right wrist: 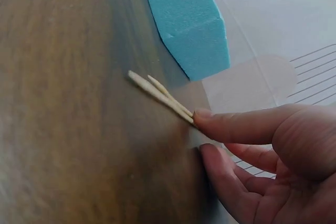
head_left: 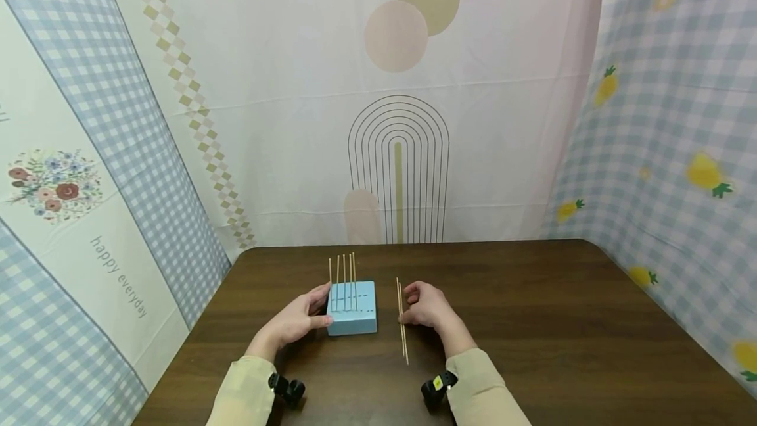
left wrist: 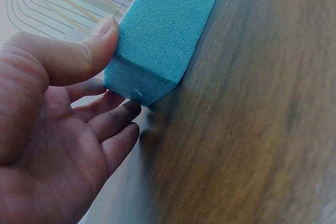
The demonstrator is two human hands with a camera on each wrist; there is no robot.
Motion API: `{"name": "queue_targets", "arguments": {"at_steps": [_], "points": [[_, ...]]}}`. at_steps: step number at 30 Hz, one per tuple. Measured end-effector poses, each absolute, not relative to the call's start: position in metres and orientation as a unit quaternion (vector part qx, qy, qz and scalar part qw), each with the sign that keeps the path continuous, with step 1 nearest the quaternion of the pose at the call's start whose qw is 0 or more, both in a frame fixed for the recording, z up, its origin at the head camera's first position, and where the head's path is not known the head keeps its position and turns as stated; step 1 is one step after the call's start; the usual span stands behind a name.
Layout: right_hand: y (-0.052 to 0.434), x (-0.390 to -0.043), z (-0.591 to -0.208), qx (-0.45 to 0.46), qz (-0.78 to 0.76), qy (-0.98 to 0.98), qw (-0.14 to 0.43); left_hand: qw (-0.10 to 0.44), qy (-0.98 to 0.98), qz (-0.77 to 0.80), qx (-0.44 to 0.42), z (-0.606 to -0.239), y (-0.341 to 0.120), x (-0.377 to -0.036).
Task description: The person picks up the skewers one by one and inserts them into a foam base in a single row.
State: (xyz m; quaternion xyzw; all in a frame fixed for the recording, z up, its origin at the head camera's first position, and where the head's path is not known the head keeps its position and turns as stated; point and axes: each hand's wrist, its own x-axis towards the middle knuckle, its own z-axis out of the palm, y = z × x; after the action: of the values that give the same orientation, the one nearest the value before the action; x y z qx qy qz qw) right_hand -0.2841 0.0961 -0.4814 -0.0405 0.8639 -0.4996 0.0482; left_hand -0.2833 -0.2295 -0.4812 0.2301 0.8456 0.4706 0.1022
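A: Dark wood-grain table (head_left: 532,321) carries everything. Largest item on it: blue foam block (head_left: 352,308), with five thin wooden skewers (head_left: 344,278) standing upright in its far left part.

B: Left hand (head_left: 294,322)?

A: Thumb (left wrist: 86,51) lies on the block's top edge and the fingers (left wrist: 113,121) curl loosely against its side, so the block sits clamped between thumb and fingers at its near left corner.

B: Right hand (head_left: 427,307)?

A: Just right of the block, not touching it. Two loose skewers (head_left: 403,317) lie flat on the table, side by side. The thumb tip (right wrist: 220,127) presses on them near one end; the index finger (right wrist: 226,179) sits just below, lightly bent. Pointed tips (right wrist: 142,82) project beyond the thumb toward the block's corner. Cannot tell whether either skewer is lifted yet.

B: Judgement on doing it well?

A: Separate one skewer with the thumb before pinching. Keep the left grip firm so the foam does not slide or tip. Hold low, near the point, and go in vertical, clear of the standing row.
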Motion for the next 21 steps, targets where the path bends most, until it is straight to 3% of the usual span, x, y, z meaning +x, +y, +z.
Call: {"name": "queue_targets", "arguments": {"at_steps": [21], "points": [[0.1021,-0.2862,-0.4808,-0.008,-0.502,0.864,0.035,0.103,0.845,0.472,0.230,-0.4818,-0.2281,-0.2846]]}}
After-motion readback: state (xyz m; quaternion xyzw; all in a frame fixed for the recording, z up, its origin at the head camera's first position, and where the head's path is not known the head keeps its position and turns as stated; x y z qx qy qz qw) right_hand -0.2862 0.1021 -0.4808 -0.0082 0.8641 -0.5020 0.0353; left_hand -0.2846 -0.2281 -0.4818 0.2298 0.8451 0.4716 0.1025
